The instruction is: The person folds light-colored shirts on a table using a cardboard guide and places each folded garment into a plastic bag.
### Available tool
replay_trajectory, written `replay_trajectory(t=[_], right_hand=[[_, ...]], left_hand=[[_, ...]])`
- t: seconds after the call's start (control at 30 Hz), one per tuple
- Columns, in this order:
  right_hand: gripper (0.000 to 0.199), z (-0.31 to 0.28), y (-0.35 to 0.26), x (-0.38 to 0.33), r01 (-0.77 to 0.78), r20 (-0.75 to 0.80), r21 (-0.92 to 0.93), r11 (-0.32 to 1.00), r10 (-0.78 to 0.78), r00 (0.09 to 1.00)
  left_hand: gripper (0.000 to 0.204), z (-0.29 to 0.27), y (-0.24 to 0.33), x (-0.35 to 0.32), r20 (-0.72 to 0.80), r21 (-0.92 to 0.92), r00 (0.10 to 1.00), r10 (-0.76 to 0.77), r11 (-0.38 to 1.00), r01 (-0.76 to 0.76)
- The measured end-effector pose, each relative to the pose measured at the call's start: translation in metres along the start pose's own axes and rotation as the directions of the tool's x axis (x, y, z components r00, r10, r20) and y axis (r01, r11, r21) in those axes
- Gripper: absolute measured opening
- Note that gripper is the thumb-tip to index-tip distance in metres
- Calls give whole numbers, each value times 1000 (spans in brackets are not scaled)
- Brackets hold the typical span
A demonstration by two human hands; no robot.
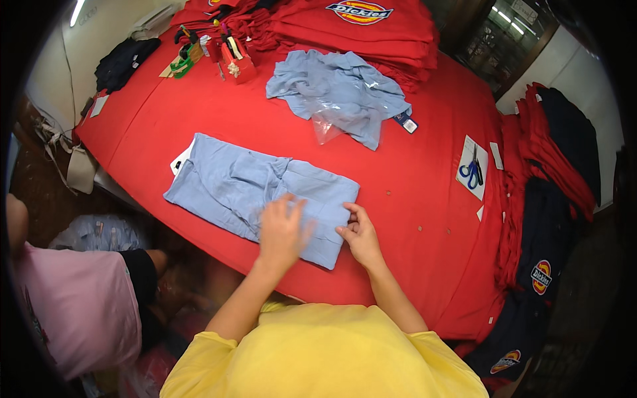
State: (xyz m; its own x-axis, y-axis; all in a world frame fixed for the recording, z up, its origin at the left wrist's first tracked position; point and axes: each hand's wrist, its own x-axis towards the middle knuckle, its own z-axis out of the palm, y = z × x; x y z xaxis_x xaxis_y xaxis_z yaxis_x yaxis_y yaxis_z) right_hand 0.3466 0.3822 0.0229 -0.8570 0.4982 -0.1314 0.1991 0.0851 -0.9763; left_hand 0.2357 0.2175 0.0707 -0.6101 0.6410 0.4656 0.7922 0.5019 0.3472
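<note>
A light blue folded shirt (pixel 229 182) lies slantwise on the red-covered table in front of me, a white card (pixel 180 158) sticking out at its far left end. Over the middle of its near part is my left hand (pixel 282 232), blurred by motion, its fingers apart and nothing held in them. My right hand (pixel 359 235) is at the shirt's right end, thumb and curled fingers closed on the edge. Farther off lies a crumpled light blue shirt (pixel 318 76) with a clear plastic bag (pixel 332 123) and a dark tag (pixel 405 122) at its side.
Red garments (pixel 358 40) are piled at the back, red and navy ones (pixel 551 152) along the right edge. Blue-handled scissors (pixel 472 171) rest on white paper. A red holder (pixel 239 66) and green tape dispenser (pixel 180 65) stand at the back left. A person in pink (pixel 83 298) is at lower left.
</note>
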Motion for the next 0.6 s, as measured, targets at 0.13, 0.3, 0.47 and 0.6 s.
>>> replay_trajectory(t=[0.13,0.3,0.47,0.6], right_hand=[[64,1,-22,-2,-17,61,398,917,-8,998],[69,-10,-43,-6,-81,269,283,956,2,963],[69,-11,-52,-11,-24,142,302,953,-20,990],[62,-2,-48,-9,-104,219,256,961,47,975]], left_hand=[[63,19,28,-3,232,-348,970,-70,925,150],[55,23,9,8,399,-370,882,-251,836,406],[43,-50,-84,37,106,-219,909,-404,882,417],[49,-97,-248,57,125,-12,719,-684,723,691]])
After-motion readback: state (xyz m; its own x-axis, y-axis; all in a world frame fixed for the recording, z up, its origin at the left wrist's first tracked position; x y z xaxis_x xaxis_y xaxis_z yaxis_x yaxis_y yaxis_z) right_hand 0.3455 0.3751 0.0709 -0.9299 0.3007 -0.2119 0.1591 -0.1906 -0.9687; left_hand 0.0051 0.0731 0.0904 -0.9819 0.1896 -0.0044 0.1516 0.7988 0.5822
